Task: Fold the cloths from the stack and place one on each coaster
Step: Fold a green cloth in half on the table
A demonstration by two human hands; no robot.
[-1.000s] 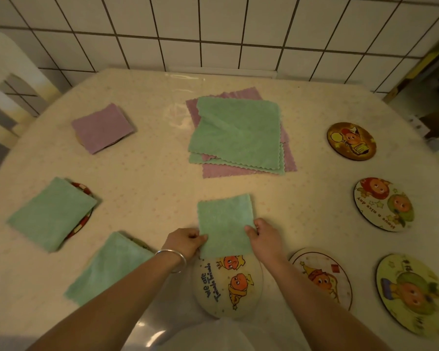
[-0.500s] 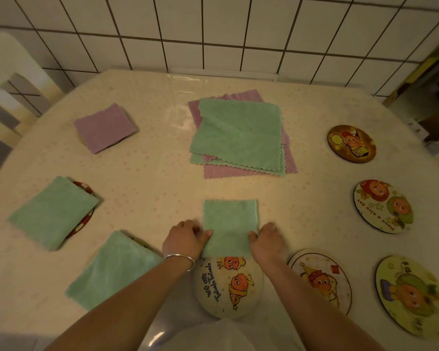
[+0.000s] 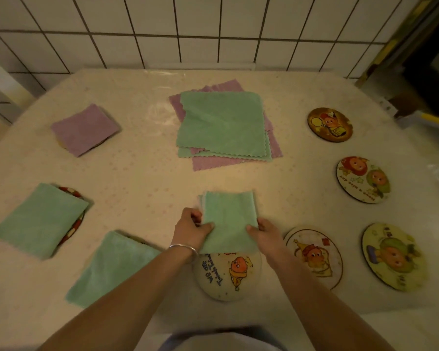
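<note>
One green folded cloth, edges blurred

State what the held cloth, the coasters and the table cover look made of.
Held cloth: soft matte microfibre by the look, fuzzy nap and limp folds. Coasters: stiff printed discs with dark edges, maybe wood or cork. Table cover: clear glossy plastic over dotted fabric, judging by glare.

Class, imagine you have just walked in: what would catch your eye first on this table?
Two hands, left and right, pinch a folded green cloth at the near edge, over a round cartoon coaster. Behind lies a stack of green and purple cloths; four bare cartoon coasters curve along the right.
</note>
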